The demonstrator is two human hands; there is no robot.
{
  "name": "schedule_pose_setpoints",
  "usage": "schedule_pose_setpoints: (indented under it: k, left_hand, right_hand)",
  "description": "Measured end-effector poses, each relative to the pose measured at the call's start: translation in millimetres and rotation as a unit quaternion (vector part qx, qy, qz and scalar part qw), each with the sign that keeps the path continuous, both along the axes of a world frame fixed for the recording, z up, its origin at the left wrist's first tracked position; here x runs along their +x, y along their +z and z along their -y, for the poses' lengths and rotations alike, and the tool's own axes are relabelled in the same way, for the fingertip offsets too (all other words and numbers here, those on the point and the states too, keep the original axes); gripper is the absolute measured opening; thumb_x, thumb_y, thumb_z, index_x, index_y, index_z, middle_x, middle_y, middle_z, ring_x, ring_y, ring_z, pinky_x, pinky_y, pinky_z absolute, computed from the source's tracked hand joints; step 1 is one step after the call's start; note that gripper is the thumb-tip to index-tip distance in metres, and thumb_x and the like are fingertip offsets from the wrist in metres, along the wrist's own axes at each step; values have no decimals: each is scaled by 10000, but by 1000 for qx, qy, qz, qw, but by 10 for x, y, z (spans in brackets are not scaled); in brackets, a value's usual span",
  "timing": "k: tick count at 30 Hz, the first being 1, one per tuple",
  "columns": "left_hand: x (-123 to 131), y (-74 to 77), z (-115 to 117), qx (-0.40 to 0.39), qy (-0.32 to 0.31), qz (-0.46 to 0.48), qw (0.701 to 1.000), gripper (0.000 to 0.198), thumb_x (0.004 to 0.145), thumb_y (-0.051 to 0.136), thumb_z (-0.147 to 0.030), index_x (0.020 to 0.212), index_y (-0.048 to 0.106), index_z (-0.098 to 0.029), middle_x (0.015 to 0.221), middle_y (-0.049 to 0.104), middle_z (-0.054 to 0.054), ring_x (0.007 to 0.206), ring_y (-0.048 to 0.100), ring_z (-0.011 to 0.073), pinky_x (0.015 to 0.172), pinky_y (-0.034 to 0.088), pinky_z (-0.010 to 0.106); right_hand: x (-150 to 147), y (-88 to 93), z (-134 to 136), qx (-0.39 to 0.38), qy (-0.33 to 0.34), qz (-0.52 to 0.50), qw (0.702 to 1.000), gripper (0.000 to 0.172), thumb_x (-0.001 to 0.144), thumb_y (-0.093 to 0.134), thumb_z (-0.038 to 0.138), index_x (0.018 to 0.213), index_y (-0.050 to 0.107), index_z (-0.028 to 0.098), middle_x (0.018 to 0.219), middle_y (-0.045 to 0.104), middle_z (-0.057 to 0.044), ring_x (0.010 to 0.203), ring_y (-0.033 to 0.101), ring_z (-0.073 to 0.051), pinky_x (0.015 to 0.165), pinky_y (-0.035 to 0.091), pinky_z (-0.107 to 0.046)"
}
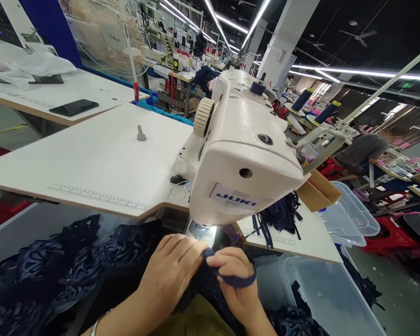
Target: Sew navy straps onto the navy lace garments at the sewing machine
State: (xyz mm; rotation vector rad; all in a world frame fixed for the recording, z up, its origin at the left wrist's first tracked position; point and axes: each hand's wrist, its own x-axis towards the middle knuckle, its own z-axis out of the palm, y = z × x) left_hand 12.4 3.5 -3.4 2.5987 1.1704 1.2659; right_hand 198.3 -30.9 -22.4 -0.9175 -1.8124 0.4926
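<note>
My right hand (236, 277) pinches a narrow navy strap (240, 281), which loops across its fingers. The strap's near end runs to the fingertips of my left hand (175, 266). That hand is closed, fingers together, on navy fabric at the lit needle area of a white sewing machine (245, 172); its fingers hide most of what they grip. Dark navy lace fabric (73, 266) spreads out to the left and below both hands. The needle and presser foot are hidden behind the machine head and my fingers.
Navy strips (280, 217) lie in a bunch on the white table (101, 158), right of the machine head. A small metal plate (141, 134) lies left of it. Clear plastic bins (322, 284) and a cardboard box (318, 191) stand at right. A fan (108, 37) is behind.
</note>
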Motion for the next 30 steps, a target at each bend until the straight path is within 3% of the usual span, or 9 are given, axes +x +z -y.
schedule_pose_setpoints:
  k: [4,9,14,17,19,22,24,27,30]
  left_hand:
    - [-11,-13,5,22,9,17,1000,119,930,462,-133,964,572,-162,822,641,14,789,577,142,782,431,282]
    - [-15,-13,-12,12,21,13,1000,76,926,475,-139,881,522,-178,749,609,-9,727,566,134,739,430,268]
    - [-18,-19,1,29,11,16,999,97,911,486,-106,951,550,-166,791,631,6,776,570,144,778,418,276]
    - [-36,62,43,-39,-70,-4,997,87,905,499,-135,898,567,-190,775,621,-2,742,544,143,739,401,268]
    - [-73,142,77,-139,-163,-43,976,111,906,495,-160,830,561,-206,753,610,-11,733,533,137,729,396,256]
    - [-181,194,104,-304,-235,-85,919,182,931,460,-243,789,569,-211,755,612,-10,728,535,126,699,399,219]
    - [-285,138,87,-397,-214,-88,888,242,939,447,-352,801,586,-210,724,594,-23,660,509,113,598,369,197]
    - [-499,-33,5,-493,-144,-69,855,361,940,393,-483,841,589,-195,653,522,-47,588,440,101,521,299,197]
    - [-824,-197,-99,-519,-102,-87,844,459,935,370,-518,685,538,-171,617,459,-43,588,403,103,537,274,206]
  right_hand:
    - [45,19,37,101,-24,152,983,181,853,614,130,919,542,283,1021,748,22,950,655,-156,802,567,-270]
    - [-2,14,40,117,-38,164,979,174,851,608,123,912,552,276,1008,752,14,934,666,-152,793,580,-257]
    - [-21,26,44,73,-9,96,993,231,837,608,86,951,540,274,1038,740,3,952,641,-157,823,558,-279]
    - [-53,29,49,-30,-7,-111,993,80,891,578,192,911,559,267,982,730,1,965,630,-165,854,532,-324]
    - [-89,54,49,-121,7,-308,944,53,927,545,268,880,568,260,885,711,12,852,655,-144,773,546,-299]
    - [-103,155,30,-252,70,-506,822,82,912,591,316,870,564,252,666,631,61,534,596,-74,539,515,-196]
    - [-18,251,-9,-281,66,-584,759,122,878,646,318,923,562,243,567,548,95,440,520,-42,469,477,-149]
    - [330,363,-110,-253,-20,-674,693,245,786,744,218,941,554,204,577,497,114,443,488,-4,442,447,-81]
    - [881,376,-194,-187,-94,-696,686,379,664,789,72,920,543,206,616,509,123,454,510,6,416,443,-44]
